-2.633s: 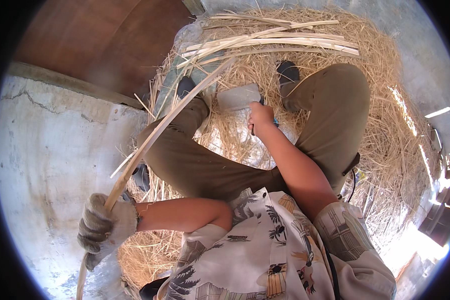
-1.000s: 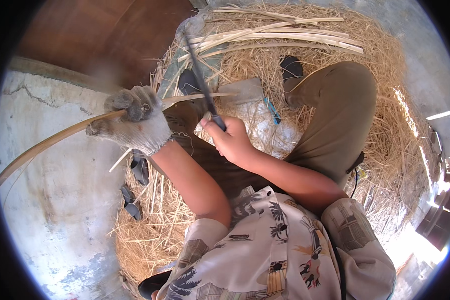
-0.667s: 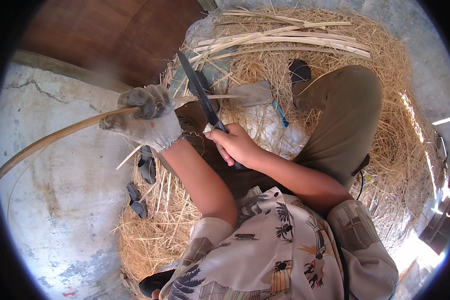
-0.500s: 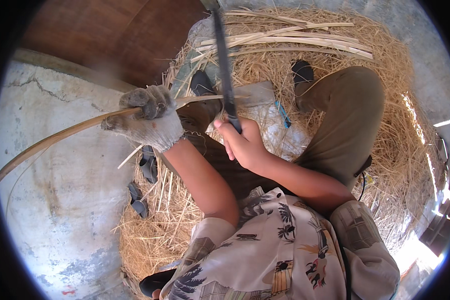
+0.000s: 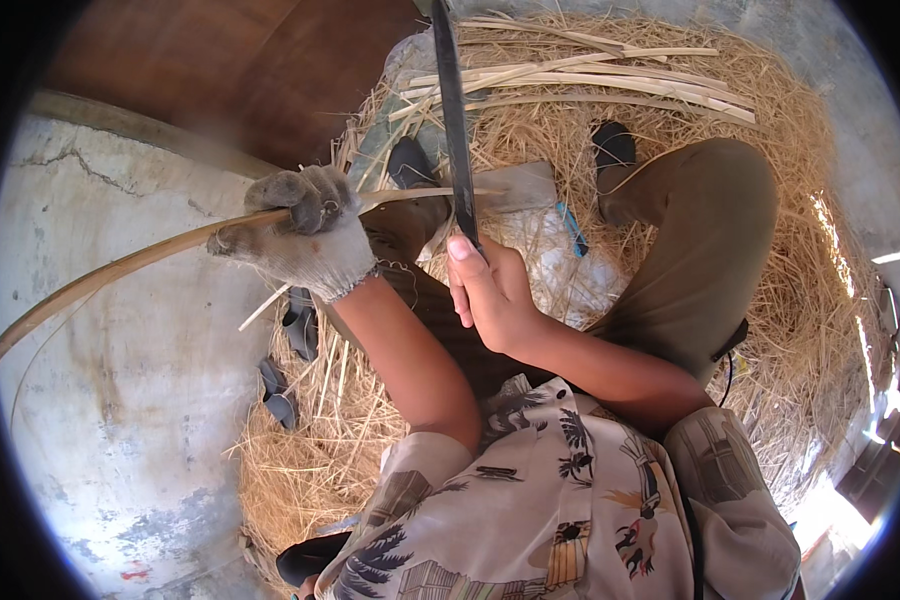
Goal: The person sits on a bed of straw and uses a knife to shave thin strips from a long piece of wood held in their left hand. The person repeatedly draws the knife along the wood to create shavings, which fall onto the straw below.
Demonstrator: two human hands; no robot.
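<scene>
My left hand (image 5: 305, 230), in a grey-white work glove with dark fingers, is closed round a long, thin bamboo strip (image 5: 130, 264). One part of the strip curves away to the left along the wall; its pale other end reaches right, past the blade. In my bare right hand (image 5: 495, 292) is a long dark knife (image 5: 454, 120), its blade standing up and away from me. The blade crosses the strip to the right of the glove; whether it touches the strip I cannot tell. The knife's handle is hidden in my fist.
Several split bamboo strips (image 5: 610, 82) lie at the far side on a heap of shavings (image 5: 770, 300). Between my legs are a flat grey board (image 5: 523, 187) and a blue tool (image 5: 572, 229). Black sandals (image 5: 280, 393) lie by the cracked wall (image 5: 100, 400) at left.
The knife has turned a little more upright, and my right thumb now lies up along it. My left hand keeps its hold on the strip. The whole view has shifted slightly.
</scene>
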